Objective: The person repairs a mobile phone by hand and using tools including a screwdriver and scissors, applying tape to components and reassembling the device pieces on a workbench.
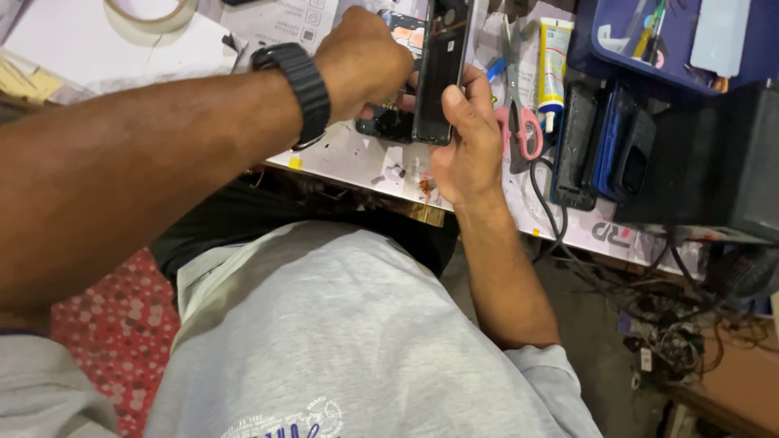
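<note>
Phone [442, 69] upright between both hands

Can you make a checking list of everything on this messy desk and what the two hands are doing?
Surface: white worktop, stained and crowded.
Job's things: dark opened phone, held upright on edge above the worktop.
Clutter: pink-handled scissors, white tube, tape roll, blue tray, stacked dark phones.
Grips: right hand holds the phone from below; left hand, black watch on its wrist, works at the phone's side.
Cables: black tangle hanging off the right edge.
Surroundings: red patterned cloth, dark box.
</note>
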